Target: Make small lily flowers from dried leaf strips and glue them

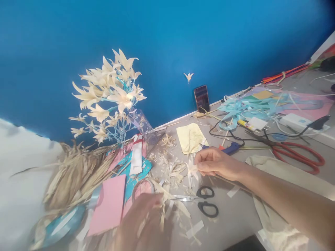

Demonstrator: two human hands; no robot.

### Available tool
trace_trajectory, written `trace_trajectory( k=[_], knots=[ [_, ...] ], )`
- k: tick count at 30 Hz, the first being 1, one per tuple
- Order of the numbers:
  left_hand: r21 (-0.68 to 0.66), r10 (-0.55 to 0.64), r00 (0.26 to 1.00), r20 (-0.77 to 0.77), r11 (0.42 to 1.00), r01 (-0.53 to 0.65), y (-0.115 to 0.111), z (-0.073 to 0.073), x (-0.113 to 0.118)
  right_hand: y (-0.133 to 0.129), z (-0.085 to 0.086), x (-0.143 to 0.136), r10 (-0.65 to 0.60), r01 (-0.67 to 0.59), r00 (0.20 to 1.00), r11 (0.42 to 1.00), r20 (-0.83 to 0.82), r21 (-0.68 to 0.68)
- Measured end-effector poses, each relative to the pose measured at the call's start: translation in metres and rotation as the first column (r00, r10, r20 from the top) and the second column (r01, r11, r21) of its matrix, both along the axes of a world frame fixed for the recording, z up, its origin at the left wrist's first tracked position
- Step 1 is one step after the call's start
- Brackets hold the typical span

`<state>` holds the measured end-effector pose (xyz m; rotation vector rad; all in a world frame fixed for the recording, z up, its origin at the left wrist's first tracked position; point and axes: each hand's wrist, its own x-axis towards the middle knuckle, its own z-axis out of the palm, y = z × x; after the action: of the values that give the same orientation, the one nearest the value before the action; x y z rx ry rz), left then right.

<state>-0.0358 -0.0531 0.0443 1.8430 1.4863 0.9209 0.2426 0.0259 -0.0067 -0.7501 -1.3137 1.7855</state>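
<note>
The blade tips of the black-handled scissors (192, 198) are lost among pale strips (181, 209). Left of the scissors, the left hand (141, 211) is blurred; whether it holds anything cannot be told. Just above the scissors, the right hand (216, 162) hides part of the pale flower (192, 168) it pinches, and its arm leaves by the right edge. Below and right of the scissors, a dark thing (246, 244) is cut off at the bottom. Far left of them, a ribbon roll (64, 223) is smeared. Well above and right, the print on a glue tube (243, 123) is too small.
</note>
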Motion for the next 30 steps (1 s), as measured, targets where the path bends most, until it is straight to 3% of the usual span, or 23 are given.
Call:
trace_trajectory(
  k=[4, 7, 12, 19, 26, 30],
  knots=[
    [-0.046, -0.151, 0.988, 0.019, 0.987, 0.151, 0.040, 0.001, 0.031, 0.000, -0.003, -0.001, -0.029, 0.028, 0.998, 0.999, 0.057, 0.024],
    [-0.111, -0.226, 0.969, 0.095, 0.965, 0.236, 0.057, -0.003, 0.053, -0.001, -0.001, -0.001, -0.035, 0.030, 0.993, 0.998, 0.113, 0.047],
    [-0.094, -0.234, 0.969, 0.078, 0.966, 0.241, 0.057, -0.012, 0.062, -0.002, 0.006, -0.002, -0.018, 0.003, 0.976, 0.998, 0.216, 0.068],
    [0.147, -0.269, 0.963, 0.027, 0.954, 0.263, 0.055, -0.026, 0.060, -0.004, 0.010, -0.004, 0.025, -0.040, 0.967, 0.998, 0.254, 0.057],
    [0.241, -0.159, 0.968, 0.192, 0.964, 0.110, 0.053, -0.032, 0.046, -0.006, 0.008, -0.004, -0.065, 0.057, 0.972, 0.997, 0.224, 0.044],
    [0.168, -0.064, 0.940, 0.334, 0.986, 0.008, 0.053, -0.046, 0.039, -0.006, 0.008, -0.003, -0.059, 0.042, 0.963, 0.997, 0.263, 0.069]
  ],
)
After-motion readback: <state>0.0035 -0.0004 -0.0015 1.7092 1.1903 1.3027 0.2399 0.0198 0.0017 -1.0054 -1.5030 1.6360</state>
